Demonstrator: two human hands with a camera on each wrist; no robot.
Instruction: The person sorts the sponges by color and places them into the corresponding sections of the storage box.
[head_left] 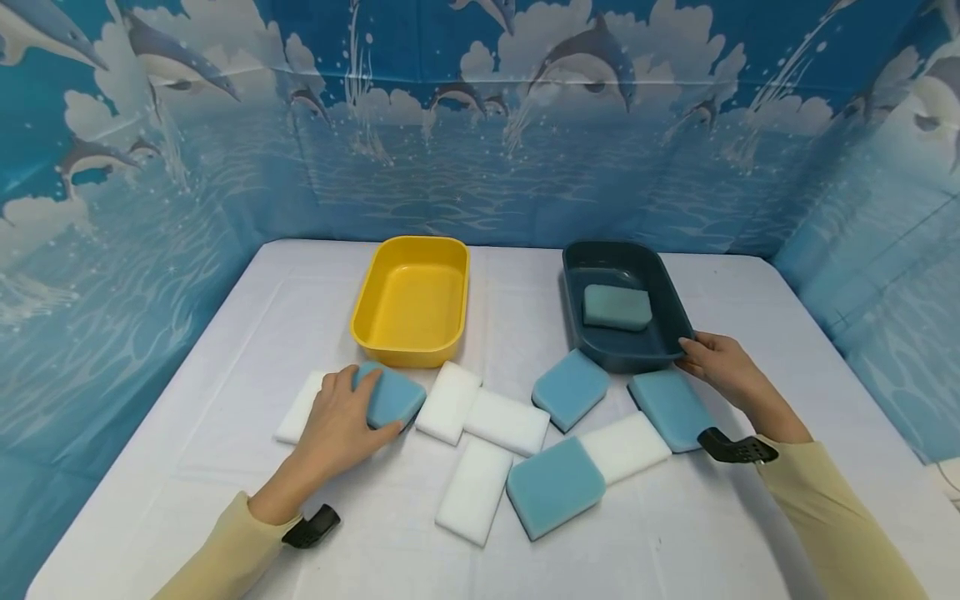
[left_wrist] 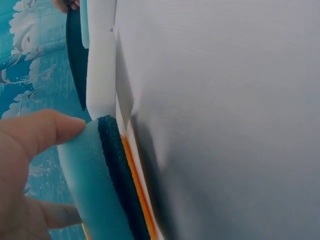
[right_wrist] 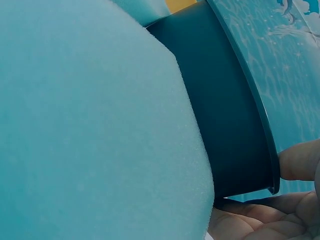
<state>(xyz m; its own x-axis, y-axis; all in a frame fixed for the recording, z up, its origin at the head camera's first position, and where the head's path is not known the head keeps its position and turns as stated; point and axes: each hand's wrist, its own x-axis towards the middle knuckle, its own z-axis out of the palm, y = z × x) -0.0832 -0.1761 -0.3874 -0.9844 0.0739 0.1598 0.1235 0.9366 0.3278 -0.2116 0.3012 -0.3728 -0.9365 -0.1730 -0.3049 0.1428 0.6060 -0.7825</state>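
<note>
My left hand [head_left: 333, 425] grips a blue sponge [head_left: 395, 396] just in front of the yellow bin, thumb on the near edge and fingers over the far side. In the left wrist view, the sponge's dark scouring layer [left_wrist: 117, 175] faces the table. On the right, my right hand [head_left: 723, 371] holds the near right corner of a dark teal bin [head_left: 615, 360]. Its thumb [right_wrist: 300, 161] is at the rim and the other fingers are beneath the corner in the right wrist view. Inside that bin lies one blue-green sponge [head_left: 617, 307].
A yellow bin [head_left: 411, 356] stands at the back left with nothing in it. Several white sponges [head_left: 474, 492] and blue sponges [head_left: 555, 487] lie in front of the bins. One blue sponge [head_left: 672, 408] lies below my right hand. A dolphin-print curtain [head_left: 480, 183] surrounds the white table [head_left: 360, 542].
</note>
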